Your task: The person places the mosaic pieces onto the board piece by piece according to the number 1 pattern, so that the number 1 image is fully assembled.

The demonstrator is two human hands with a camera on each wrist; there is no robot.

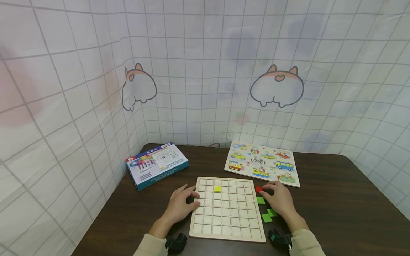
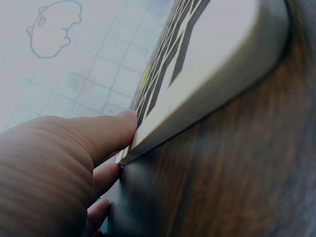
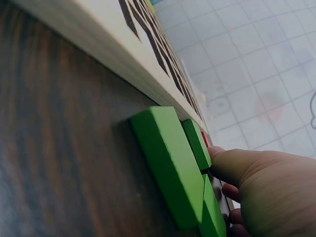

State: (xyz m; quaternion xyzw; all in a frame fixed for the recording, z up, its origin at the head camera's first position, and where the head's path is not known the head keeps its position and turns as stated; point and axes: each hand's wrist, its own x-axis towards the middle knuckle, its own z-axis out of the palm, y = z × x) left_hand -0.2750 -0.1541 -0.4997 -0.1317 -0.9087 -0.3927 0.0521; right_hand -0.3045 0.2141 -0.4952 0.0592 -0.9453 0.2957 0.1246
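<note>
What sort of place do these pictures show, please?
Probably an indoor play corner, perhaps curtained off: cartoon-printed sheeting hangs behind a dark table, where a wooden grid board lies.

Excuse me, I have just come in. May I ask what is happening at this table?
A person is handling coloured pieces beside a wooden grid board. The left hand touches the board's left edge, while the right hand pinches a red piece beside its right edge. One yellow piece sits on the grid. Three green pieces lie on the table to its right.
</note>
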